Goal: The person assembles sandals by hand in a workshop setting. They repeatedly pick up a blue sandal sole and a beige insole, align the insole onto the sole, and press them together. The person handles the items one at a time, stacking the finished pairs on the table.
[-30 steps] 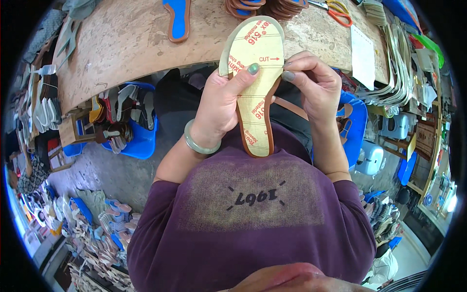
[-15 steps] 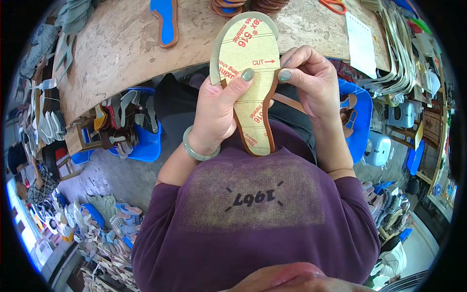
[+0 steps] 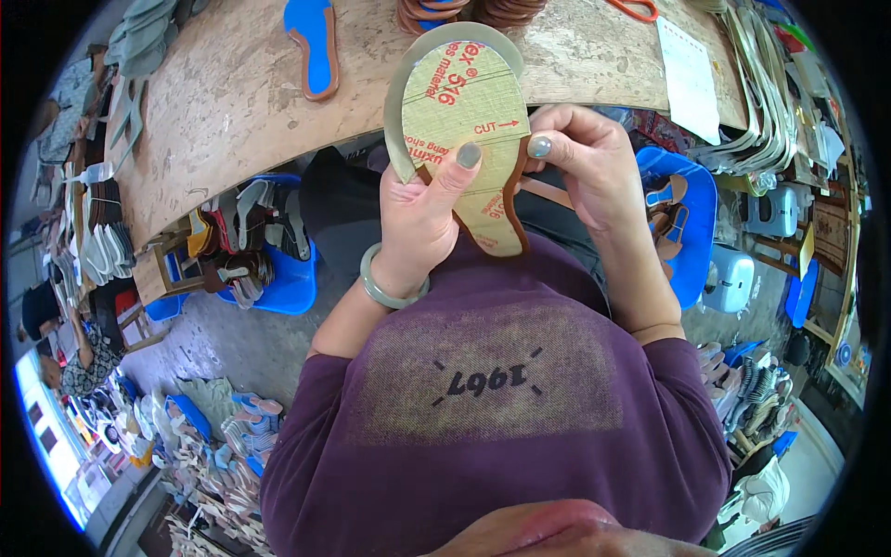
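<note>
A shoe insole [image 3: 469,88] is held up in front of my chest at the bench edge, its yellowish printed board face toward me. Brown edging [image 3: 517,209] wraps its waist and heel, while a grey-beige strip [image 3: 395,116] runs round the left and top of the forefoot. My left hand [image 3: 418,213] grips it from the left side, thumb on the board and fingers behind. My right hand [image 3: 589,158] pinches at the insole's right edge, where the brown edging ends. Under that hand, a tan strip [image 3: 546,191] shows; what it joins is hidden.
On the wooden bench [image 3: 223,130] lie a blue insole [image 3: 321,65], stacked brown-edged insoles [image 3: 432,17], an orange-handled tool [image 3: 634,8], a paper sheet [image 3: 689,84] and hanging strips [image 3: 756,102]. Blue bins [image 3: 691,232] with shoe parts stand at both sides. Another person [image 3: 83,357] is far left.
The insole has tilted, its heel rising toward my hands and its forefoot shifting slightly left and down. My right thumb has stayed at the edge while its fingers curled in closer.
</note>
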